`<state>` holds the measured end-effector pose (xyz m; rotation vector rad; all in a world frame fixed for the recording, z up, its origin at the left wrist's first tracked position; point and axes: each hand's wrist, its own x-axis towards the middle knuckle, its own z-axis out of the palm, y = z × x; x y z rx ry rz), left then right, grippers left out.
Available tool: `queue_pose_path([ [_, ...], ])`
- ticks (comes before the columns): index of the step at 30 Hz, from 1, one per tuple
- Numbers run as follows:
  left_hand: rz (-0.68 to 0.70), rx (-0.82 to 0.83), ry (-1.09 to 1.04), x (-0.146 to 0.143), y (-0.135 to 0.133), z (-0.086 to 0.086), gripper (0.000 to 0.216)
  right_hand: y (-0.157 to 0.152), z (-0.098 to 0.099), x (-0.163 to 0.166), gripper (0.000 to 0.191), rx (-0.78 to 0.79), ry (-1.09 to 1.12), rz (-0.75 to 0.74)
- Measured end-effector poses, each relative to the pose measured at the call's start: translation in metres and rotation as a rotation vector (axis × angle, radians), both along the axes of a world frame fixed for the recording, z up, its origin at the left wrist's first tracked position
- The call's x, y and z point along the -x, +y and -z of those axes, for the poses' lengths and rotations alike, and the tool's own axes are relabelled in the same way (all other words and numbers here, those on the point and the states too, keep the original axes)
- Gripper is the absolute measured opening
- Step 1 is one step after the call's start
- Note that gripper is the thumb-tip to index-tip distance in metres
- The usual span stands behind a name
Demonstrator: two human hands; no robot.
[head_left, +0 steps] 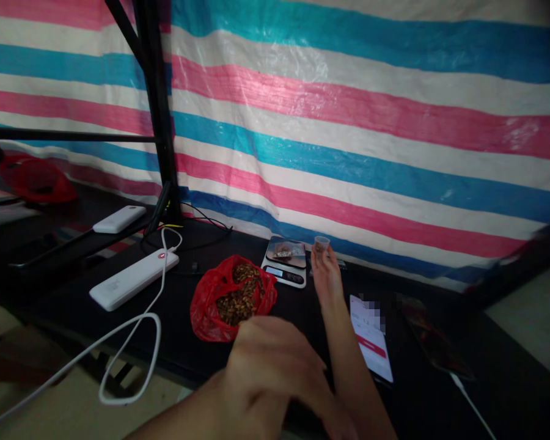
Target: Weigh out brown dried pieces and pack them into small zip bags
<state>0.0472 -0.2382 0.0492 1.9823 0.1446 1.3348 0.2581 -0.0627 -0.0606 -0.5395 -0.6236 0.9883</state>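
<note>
My right hand (327, 272) reaches out beside the kitchen scale, its fingers closed around a small clear plastic cup (321, 242) with something brown inside. Close to the camera, my left hand (275, 360) is bent downward, blurred, its fingertips hidden. Just beyond it sits an open red plastic bag (206, 315) full of brown seeds or small beans (241, 299). On the white scale (296, 284), whose display is lit, lies a clear bag (286, 250) with a little brown material in it.
A phone (371, 342) with a lit screen lies right of my right forearm, and a dark phone (433, 336) on a cable lies farther right. White power banks (135, 278) and a looping white cable stand left. Striped sheeting (348, 153) closes off the back, beside a black post (153, 91).
</note>
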Motion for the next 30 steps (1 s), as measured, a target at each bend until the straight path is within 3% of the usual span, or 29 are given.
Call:
queue_pose_path([
  [5, -0.226, 0.162, 0.134, -0.002, 0.072, 0.015, 0.027, -0.002, -0.001, 0.001, 0.026, -0.018, 0.021, -0.040],
  [8, -0.436, 0.123, 0.207, 0.006, 0.122, 0.015, 0.025, -0.001, 0.000, 0.001, 0.026, 0.005, 0.039, -0.043],
  [12, -0.754, 0.084, 0.178, 0.008, 0.187, 0.015, 0.041, 0.001, 0.000, -0.001, 0.024, 0.040, 0.047, -0.045],
  [15, -0.841, 0.023, 0.296, 0.000, 0.220, 0.024, 0.037, 0.002, -0.001, -0.002, 0.023, 0.047, 0.054, -0.052],
  [20, -0.860, -0.014, 0.416, -0.016, 0.243, 0.047, 0.032, 0.000, -0.004, -0.001, 0.023, 0.036, 0.073, -0.055],
  [23, -0.796, -0.055, 0.514, -0.023, 0.253, 0.056, 0.029, -0.002, -0.005, -0.001, 0.025, 0.023, 0.066, -0.061],
  [28, -0.607, -0.144, 0.591, -0.029, 0.271, 0.054, 0.024, 0.000, -0.004, -0.005, 0.023, 0.063, 0.074, -0.032],
  [30, -0.519, -0.122, 0.608, -0.033, 0.275, 0.053, 0.037, 0.002, -0.003, -0.007, 0.022, 0.074, 0.071, -0.032],
])
